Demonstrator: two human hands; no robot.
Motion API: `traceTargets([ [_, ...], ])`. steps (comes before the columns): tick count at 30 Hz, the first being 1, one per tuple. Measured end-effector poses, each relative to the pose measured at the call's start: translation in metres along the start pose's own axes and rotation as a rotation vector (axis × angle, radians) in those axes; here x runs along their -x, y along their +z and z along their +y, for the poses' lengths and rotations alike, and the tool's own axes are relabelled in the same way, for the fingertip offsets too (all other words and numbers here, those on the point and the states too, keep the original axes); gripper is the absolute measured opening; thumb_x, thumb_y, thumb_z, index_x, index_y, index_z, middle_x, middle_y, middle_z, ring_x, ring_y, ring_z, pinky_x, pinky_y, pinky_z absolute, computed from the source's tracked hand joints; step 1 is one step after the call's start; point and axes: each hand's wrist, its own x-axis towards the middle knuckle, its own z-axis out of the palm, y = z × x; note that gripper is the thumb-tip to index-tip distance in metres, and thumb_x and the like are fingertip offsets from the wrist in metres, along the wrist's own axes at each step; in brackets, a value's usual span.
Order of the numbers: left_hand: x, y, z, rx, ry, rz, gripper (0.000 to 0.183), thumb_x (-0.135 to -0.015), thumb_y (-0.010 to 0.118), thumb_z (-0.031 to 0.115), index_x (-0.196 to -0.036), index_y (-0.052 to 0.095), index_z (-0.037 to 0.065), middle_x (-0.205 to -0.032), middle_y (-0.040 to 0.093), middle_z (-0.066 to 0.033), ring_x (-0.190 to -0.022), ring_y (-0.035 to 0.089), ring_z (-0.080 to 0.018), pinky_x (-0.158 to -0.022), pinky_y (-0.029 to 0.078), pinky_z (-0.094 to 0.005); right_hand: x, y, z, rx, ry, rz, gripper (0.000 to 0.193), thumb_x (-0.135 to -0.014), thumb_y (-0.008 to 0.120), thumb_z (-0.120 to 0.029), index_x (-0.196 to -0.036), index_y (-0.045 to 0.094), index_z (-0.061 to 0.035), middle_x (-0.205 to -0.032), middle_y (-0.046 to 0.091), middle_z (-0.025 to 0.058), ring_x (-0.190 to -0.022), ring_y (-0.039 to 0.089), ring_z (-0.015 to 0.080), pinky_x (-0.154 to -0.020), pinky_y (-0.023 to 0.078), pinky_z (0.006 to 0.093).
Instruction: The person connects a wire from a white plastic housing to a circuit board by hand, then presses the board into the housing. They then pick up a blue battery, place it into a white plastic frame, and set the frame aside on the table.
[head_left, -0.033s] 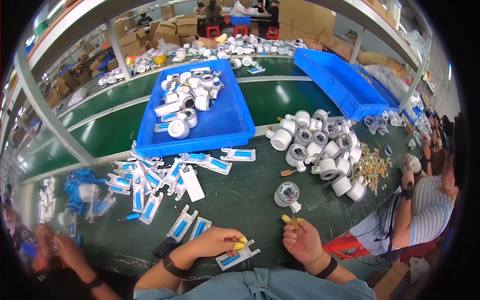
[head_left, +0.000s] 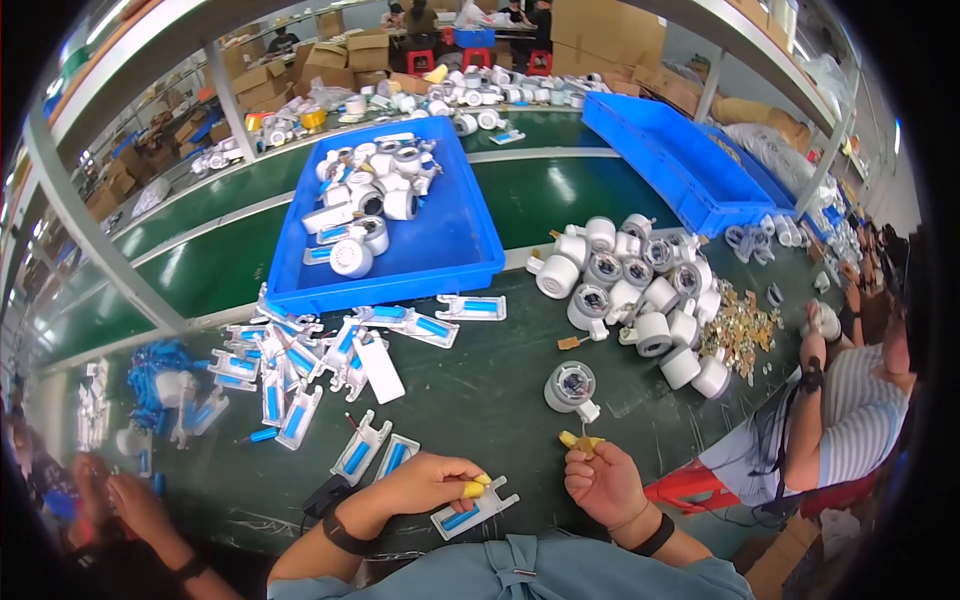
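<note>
My left hand (head_left: 435,484), with yellow finger covers, is closed in a pinch at the upper edge of a white plastic casing (head_left: 489,510). A blue cylindrical battery (head_left: 457,519) lies in that casing, partly under my fingers. My right hand (head_left: 607,484), also with yellow finger covers, pinches a small gold-brown circuit board (head_left: 586,446). Thin wire runs up from it toward a round white-and-grey housing (head_left: 571,387), whose open face shows electronics. Left of my left hand lie two more casings with batteries, one of them here (head_left: 398,455).
A blue tray (head_left: 480,262) of white parts stands behind a pile of battery casings (head_left: 300,365). On the right are heaped round housings (head_left: 655,300), small loose boards (head_left: 742,330) and another blue tray (head_left: 660,165). Co-workers' arms (head_left: 812,405) are at both sides.
The view has turned slightly, so the trays and piles sit a little further left and higher. Both hands keep their grips in nearly the same place.
</note>
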Motion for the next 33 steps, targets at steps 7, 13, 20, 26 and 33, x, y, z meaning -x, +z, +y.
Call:
traceTargets([
  [7, -0.008, -0.004, -0.002, 0.026, -0.078, 0.185, 0.015, -0.092, 0.062, 0.007, -0.106, 0.065, 0.003, -0.088, 0.067, -0.0021, -0.072, 0.062, -0.0064, -0.063, 0.051, -0.0218, -0.006, 0.017, 0.009, 0.423, 0.059, 0.095, 0.026, -0.098, 0.052, -0.012, -0.121, 0.053, -0.0003, -0.099, 0.057, 0.0048, -0.077, 0.052, 0.0123, -0.067, 0.046, 0.0241],
  [13, -0.027, 0.014, 0.022, -0.301, 0.204, 0.277, 0.019, -0.083, 0.062, -0.001, -0.101, 0.065, 0.002, -0.083, 0.056, 0.0010, -0.068, 0.049, -0.0052, -0.060, 0.040, -0.0213, -0.003, 0.018, 0.003, 0.570, 0.179, 0.115, 0.022, -0.097, 0.059, -0.012, -0.117, 0.059, -0.0022, -0.101, 0.064, 0.0045, -0.086, 0.063, 0.0108, -0.072, 0.054, 0.0228],
  [20, -0.033, 0.023, 0.016, -0.303, 0.275, 0.307, 0.018, -0.082, 0.062, -0.002, -0.099, 0.065, 0.002, -0.083, 0.056, 0.0010, -0.066, 0.047, -0.0051, -0.058, 0.039, -0.0214, 0.006, 0.036, 0.001, 0.624, 0.135, 0.082, 0.033, -0.097, 0.060, -0.012, -0.127, 0.056, 0.0011, -0.109, 0.065, 0.0069, -0.095, 0.066, 0.0127, -0.082, 0.056, 0.0247],
  [26, -0.025, 0.013, 0.004, -0.173, 0.300, 0.502, 0.021, -0.084, 0.059, -0.003, -0.104, 0.063, 0.000, -0.088, 0.059, 0.0002, -0.069, 0.048, -0.0051, -0.061, 0.040, -0.0209, -0.038, 0.064, 0.001, 1.091, 0.179, -0.008, 0.027, -0.094, 0.062, -0.010, -0.119, 0.059, 0.0023, -0.102, 0.067, 0.0082, -0.087, 0.069, 0.0164, -0.074, 0.059, 0.0264],
  [33, -0.020, 0.002, 0.006, -0.258, 0.331, 0.561, 0.019, -0.082, 0.062, -0.003, -0.101, 0.063, 0.001, -0.085, 0.056, -0.0001, -0.063, 0.045, -0.0051, -0.057, 0.037, -0.0216, -0.070, 0.048, 0.025, 1.177, 0.141, -0.154, 0.020, -0.098, 0.055, -0.010, -0.112, 0.062, 0.0019, -0.093, 0.068, 0.0074, -0.079, 0.066, 0.0117, -0.068, 0.056, 0.0244],
])
